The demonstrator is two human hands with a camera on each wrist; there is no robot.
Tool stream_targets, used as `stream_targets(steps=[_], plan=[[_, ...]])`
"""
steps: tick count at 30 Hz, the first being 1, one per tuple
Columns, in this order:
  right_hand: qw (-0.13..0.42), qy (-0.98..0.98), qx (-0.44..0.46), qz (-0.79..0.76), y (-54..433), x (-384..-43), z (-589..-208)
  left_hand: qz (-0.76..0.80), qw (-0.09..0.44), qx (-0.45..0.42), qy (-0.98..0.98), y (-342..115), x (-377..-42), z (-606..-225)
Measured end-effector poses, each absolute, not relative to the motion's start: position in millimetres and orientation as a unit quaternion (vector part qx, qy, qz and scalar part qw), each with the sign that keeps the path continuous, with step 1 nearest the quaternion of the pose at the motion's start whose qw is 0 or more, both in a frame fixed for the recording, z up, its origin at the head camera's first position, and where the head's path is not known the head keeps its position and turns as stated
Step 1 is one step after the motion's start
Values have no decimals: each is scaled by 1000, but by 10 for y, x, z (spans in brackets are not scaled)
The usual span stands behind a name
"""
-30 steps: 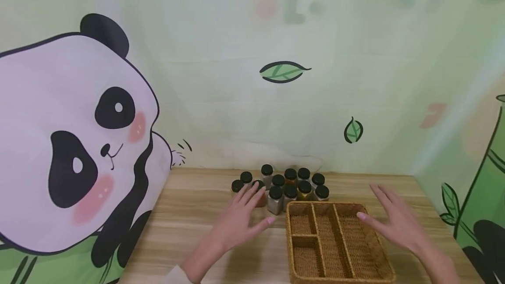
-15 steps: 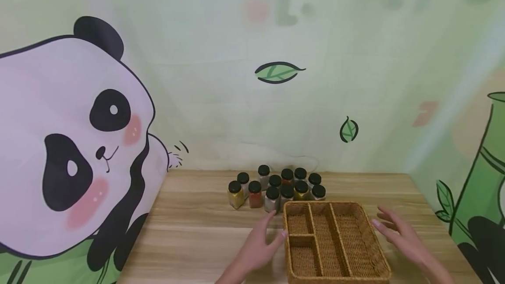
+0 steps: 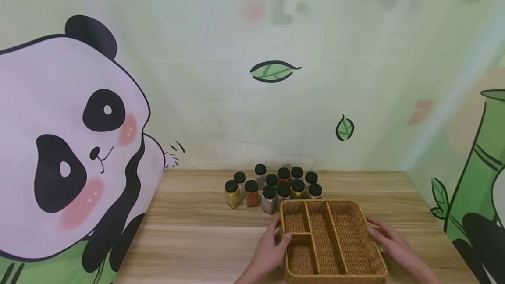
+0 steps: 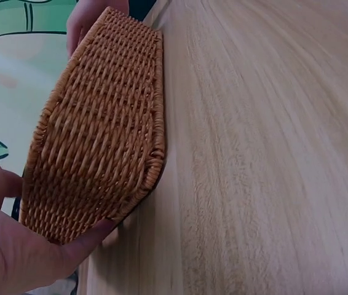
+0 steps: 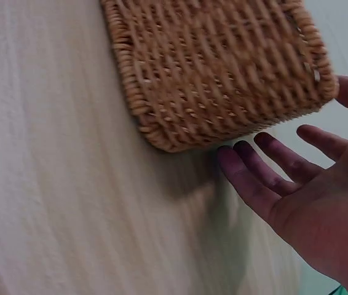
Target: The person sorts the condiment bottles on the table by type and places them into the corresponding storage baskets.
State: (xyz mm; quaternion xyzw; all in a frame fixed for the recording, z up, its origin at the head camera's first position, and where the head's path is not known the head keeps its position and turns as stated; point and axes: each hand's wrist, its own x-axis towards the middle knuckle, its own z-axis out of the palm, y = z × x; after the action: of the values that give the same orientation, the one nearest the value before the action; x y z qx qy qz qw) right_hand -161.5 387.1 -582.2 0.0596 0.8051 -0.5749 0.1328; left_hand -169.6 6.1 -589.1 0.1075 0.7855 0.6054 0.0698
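A woven wicker basket (image 3: 357, 236) with four-sided compartments stands on the wooden table, with nothing in them. At its left wall, my left hand (image 3: 268, 249) holds the rim, thumb over the top and fingers along the outside. The left wrist view shows those fingers low against the basket's side (image 4: 94, 117). On the other side, my right hand (image 3: 394, 244) has its thumb at the rim. Seen from the right wrist, the right hand's fingers (image 5: 248, 181) stretch out nearly straight beside and below a basket corner.
Several black-lidded jars stand behind the basket against the wall, among them a yellow jar (image 3: 232, 197), an orange-red jar (image 3: 252, 197) and a whitish jar (image 3: 269, 203). The wooden table (image 3: 197, 240) meets a panda-printed backdrop (image 3: 221, 100) at the back.
My left hand has come down from near the jars, moving right to the basket's left wall. The right hand has lowered and closed in on the right rim.
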Motion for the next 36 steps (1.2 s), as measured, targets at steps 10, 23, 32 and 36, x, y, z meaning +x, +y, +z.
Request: stream_targets(steps=[10,23,32,36], plan=[[158,801,87,-571,3822,-1626,-5871,642,101,71,756,92,-1685,-5958],[175,785,101,-586,3870,-1635,-5918,680,126,36,721,92,-1675,-6009],[181,777,111,-592,3899,-1606,-5934,675,144,39,722,80,-1712,-6044],[179,771,122,-599,3886,-1631,-5948,678,146,30,720,75,-1723,-6043]])
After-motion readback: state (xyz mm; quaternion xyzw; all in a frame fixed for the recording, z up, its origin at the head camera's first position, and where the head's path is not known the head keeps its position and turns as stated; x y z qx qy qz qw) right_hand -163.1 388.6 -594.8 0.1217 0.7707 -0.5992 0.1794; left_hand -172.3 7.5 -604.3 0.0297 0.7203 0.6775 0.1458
